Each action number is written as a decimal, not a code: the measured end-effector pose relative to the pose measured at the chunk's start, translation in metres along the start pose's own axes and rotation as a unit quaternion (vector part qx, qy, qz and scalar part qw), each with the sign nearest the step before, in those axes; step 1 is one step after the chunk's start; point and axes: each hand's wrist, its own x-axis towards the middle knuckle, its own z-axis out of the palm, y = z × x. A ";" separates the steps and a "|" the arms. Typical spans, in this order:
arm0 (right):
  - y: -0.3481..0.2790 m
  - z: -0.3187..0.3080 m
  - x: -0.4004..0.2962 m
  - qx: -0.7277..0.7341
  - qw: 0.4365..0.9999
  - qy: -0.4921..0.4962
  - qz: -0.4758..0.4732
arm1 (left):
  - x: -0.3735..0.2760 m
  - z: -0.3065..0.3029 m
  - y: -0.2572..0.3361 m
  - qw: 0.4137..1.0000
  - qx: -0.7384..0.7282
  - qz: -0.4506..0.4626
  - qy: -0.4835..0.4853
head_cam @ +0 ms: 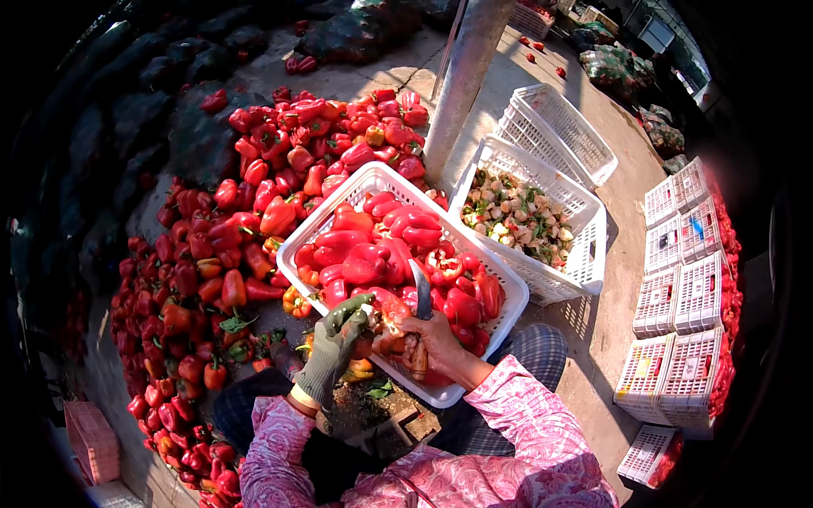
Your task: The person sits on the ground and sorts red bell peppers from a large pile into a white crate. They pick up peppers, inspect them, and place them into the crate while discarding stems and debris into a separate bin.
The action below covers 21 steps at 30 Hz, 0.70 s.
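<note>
My left hand point(335, 346), in a grey-green work glove with dark wet fingertips, is at the left side of a cut red bell pepper point(392, 310). Its fingers close around the pepper's pale core end. My bare right hand point(438, 343) grips a knife point(422, 292) by its wooden handle, the curved blade pointing up and away from me. That hand's fingers also press against the pepper. Both hands are over the near edge of a white plastic crate point(517, 295) holding many red peppers, some visibly cut open. Fingers partly hide the pepper.
A large heap of red peppers point(197, 286) spreads on the concrete to the left. Beyond the crate stand a metal post point(467, 82), a white crate point(587, 279) of pepper cores and stacked white crates point(571, 120). Filled crates point(692, 298) line the right; full sacks point(362, 32) lie behind.
</note>
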 end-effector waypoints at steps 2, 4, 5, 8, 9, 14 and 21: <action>-0.017 0.005 0.000 -0.038 0.997 0.026 -0.066 | 0.002 0.001 0.037 0.960 -0.269 0.012 0.072; -0.037 0.014 0.006 -0.065 0.988 0.024 -0.136 | 0.000 -0.029 0.052 0.980 0.075 0.125 0.133; -0.051 0.022 0.013 -0.109 0.974 0.033 -0.197 | -0.001 -0.036 0.048 0.985 -0.011 0.110 0.133; -0.089 0.045 0.046 -0.266 0.893 0.071 -0.357 | -0.004 -0.048 0.038 0.955 -0.240 0.067 0.161; -0.092 0.045 0.072 -0.332 0.824 0.082 -0.452 | -0.003 -0.044 0.036 0.938 -0.293 0.049 0.178; -0.086 0.027 0.173 -0.645 0.617 0.127 -0.433 | -0.007 -0.037 0.036 0.952 -0.275 0.044 0.130; -0.084 0.045 0.154 -0.483 0.816 0.008 -0.317 | -0.017 -0.042 0.033 0.950 -0.276 0.026 0.143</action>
